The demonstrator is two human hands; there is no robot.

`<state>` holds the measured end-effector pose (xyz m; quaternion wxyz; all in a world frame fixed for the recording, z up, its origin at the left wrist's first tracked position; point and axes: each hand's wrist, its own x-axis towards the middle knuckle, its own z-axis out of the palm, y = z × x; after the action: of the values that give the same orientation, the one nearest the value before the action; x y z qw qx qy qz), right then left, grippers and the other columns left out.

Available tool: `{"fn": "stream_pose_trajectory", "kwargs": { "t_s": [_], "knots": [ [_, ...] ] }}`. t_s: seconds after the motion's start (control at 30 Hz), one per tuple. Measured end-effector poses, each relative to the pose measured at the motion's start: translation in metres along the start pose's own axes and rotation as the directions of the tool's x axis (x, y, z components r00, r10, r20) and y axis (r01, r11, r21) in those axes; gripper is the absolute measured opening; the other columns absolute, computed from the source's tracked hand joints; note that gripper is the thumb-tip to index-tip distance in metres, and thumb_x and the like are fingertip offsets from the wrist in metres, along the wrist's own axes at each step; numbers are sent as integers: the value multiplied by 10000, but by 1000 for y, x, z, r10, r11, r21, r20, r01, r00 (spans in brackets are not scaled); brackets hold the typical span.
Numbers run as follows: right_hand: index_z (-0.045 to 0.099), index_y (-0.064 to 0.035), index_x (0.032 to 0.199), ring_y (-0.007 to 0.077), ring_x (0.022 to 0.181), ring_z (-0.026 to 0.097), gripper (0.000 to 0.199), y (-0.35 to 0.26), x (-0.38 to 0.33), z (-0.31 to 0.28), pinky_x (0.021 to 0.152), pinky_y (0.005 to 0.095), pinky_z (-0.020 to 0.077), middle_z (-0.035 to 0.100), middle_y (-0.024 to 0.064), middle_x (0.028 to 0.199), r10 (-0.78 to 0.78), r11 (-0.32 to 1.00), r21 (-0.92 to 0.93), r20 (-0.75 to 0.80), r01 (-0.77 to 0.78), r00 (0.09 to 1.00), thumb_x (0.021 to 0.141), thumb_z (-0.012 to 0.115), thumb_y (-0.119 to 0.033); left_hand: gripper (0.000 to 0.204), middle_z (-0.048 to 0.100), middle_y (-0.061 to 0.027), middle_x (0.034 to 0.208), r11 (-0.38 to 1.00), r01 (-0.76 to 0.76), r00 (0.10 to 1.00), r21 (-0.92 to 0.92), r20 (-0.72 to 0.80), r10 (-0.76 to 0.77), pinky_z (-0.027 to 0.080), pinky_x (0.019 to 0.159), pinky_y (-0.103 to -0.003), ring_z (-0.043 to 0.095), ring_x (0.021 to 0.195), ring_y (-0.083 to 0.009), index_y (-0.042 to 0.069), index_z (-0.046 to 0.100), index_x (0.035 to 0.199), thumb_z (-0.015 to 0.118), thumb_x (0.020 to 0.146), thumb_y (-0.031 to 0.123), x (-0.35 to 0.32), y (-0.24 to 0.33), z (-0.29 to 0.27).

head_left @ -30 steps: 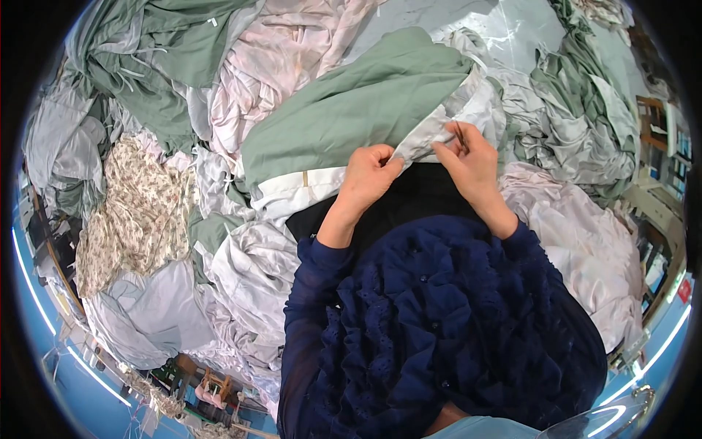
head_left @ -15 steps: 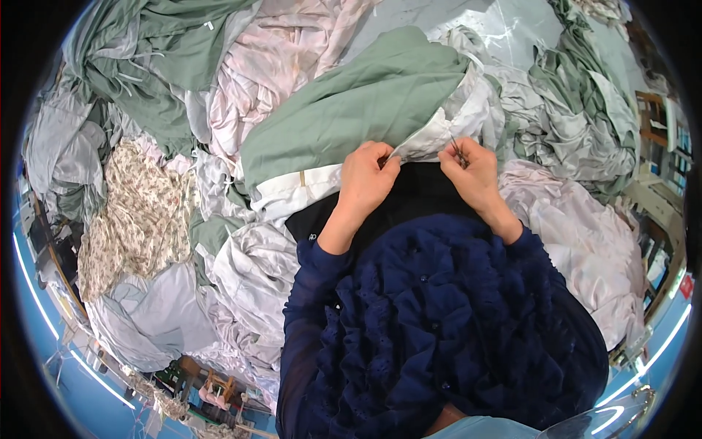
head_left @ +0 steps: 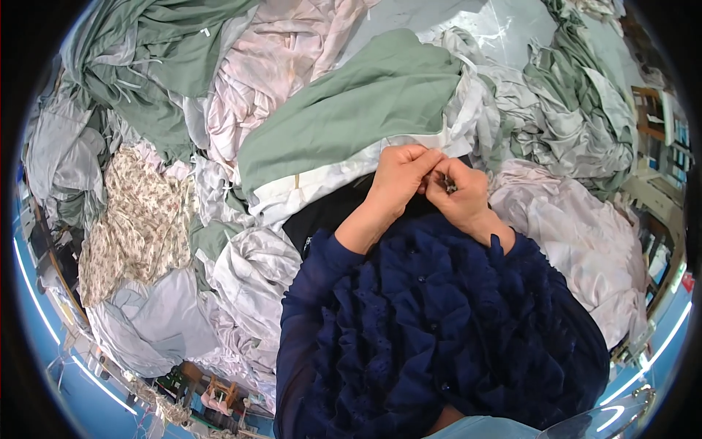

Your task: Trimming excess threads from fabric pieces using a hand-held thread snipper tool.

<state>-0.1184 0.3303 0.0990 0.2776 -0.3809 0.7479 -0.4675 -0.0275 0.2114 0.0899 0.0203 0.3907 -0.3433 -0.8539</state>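
Observation:
My left hand (head_left: 399, 177) is closed, its thumb and fingers pinched together against the fingertips of my right hand. Whatever it pinches is too small or too hidden to name. Curled up beside it, my right hand (head_left: 463, 196) holds small dark metal thread snips (head_left: 450, 186), mostly covered by the fingers. Just beyond both hands lies a sage green cloth piece (head_left: 351, 99) with a white band (head_left: 322, 181) along its near edge. Black cloth (head_left: 322, 216) shows under my wrists, across my lap.
Heaped fabric surrounds me: green cloth (head_left: 161, 95) at the far left, pink cloth (head_left: 267, 62) beside it, floral cloth (head_left: 139, 219) at left, pale cloth (head_left: 570, 234) at right. A grey surface (head_left: 482, 29) shows at the back.
My left hand has moved right from the cloth's near edge to meet my right hand. The right hand has come slightly nearer and left, the snips turned deeper into the palm.

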Motion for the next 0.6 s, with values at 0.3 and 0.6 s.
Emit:
{"fn": "stream_pose_trajectory", "kwargs": {
  "t_s": [0.3, 0.6],
  "knots": [
    [659, -44, 1099, 115, 796, 583, 286, 1, 53, -19, 654, 235, 457, 646, 53, 1055, -229, 966, -120, 8, 228, 973, 823, 663, 30, 214, 603, -25, 659, 946, -220, 968, 237, -71, 242, 387, 462, -222, 484, 493, -62, 14, 618, 810, 542, 972, 132, -10, -3, -28],
    [662, -18, 1003, 142, 798, 554, 170, 48, 83, -6, 696, 255, 435, 591, 51, 930, -142, 990, 6, 142, 142, 980, 836, 660, 15, 194, 625, -29, 817, 517, -651, 628, 556, 11, 778, 427, 523, -234, 511, 536, -92, 16, 607, 850, 522, 994, 114, -6, -3, -25]
  ]
}}
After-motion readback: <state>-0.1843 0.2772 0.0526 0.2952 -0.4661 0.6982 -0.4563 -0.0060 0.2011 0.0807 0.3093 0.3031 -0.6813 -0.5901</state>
